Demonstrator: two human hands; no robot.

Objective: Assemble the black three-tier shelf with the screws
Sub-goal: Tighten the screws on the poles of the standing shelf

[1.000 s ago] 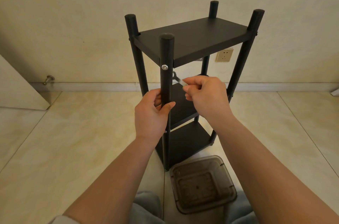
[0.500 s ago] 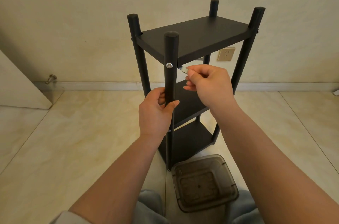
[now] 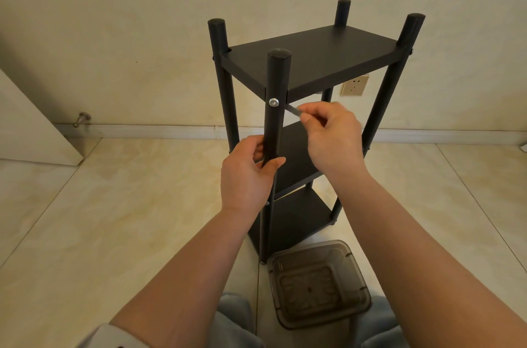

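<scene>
Both hands work the stiff, light-looking shelf (image 3: 310, 62): left hand (image 3: 248, 173) grips its front post, right hand (image 3: 332, 133) pinches a small wrench (image 3: 293, 111) beside the screw (image 3: 273, 102).

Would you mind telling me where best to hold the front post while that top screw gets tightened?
Grip the front post mid-shaft, below the top screw, coming from the left as the left hand does. The round bare shaft suits a wrap grip, and the right hand with its small metal tool keeps access.
</scene>
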